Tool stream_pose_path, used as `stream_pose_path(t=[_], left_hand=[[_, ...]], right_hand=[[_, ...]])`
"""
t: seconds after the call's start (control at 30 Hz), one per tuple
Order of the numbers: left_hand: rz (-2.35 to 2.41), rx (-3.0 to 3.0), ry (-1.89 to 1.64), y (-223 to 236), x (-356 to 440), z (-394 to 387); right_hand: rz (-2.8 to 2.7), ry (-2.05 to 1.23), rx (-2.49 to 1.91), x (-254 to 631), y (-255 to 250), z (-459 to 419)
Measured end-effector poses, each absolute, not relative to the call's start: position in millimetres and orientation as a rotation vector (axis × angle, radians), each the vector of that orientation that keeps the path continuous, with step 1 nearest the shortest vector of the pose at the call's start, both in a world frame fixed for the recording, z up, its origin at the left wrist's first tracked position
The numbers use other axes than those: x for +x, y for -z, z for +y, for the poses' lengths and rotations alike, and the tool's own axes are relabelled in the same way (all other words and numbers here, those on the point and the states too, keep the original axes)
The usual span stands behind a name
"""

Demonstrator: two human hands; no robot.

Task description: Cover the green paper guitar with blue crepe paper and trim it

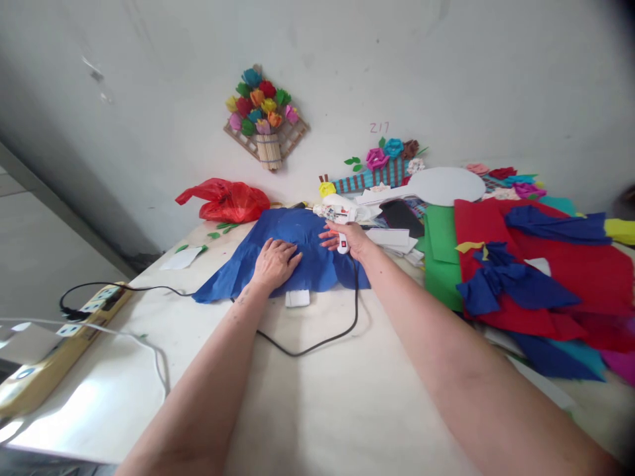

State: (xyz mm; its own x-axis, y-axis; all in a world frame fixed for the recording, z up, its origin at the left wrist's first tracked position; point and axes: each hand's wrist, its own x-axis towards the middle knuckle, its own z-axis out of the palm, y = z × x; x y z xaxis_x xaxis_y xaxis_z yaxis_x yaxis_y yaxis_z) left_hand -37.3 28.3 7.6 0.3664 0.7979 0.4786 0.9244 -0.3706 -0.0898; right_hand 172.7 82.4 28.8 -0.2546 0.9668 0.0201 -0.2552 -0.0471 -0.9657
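Observation:
A sheet of blue crepe paper (292,228) lies spread on the table, its surface creased. My left hand (276,266) rests flat on it, fingers stretched out. Above the sheet's right part, my right hand (351,240) grips a white hot glue gun (342,243) with a red switch on its handle. Its front end, pointing away from me, overlaps white scraps, so the nozzle is hard to make out. The gun's black cord (317,349) loops over the table and passes under the sheet. A small white piece (297,299) sticks out at the sheet's near edge.
A power strip (64,340) with plugs lies at left. Behind the sheet sits a red plastic bag (231,201). Red paper (526,264), green sheets (440,258) and a white oval board (446,186) fill the right side. Paper flowers (260,106) hang on the wall.

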Motion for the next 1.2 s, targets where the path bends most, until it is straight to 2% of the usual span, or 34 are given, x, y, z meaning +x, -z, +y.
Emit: stream_pose_path(t=[0.8, 1.2], left_hand=[[-1.442, -2.267, 0.482, 1.2, -39.1, 36.1], [-1.655, -2.314, 0.407, 7.6, -39.0, 40.4]], right_hand=[[-1.190, -1.510, -0.910, 169.8, -29.5, 77.9], [-1.220, -1.516, -0.907, 166.9, -21.9, 82.0]])
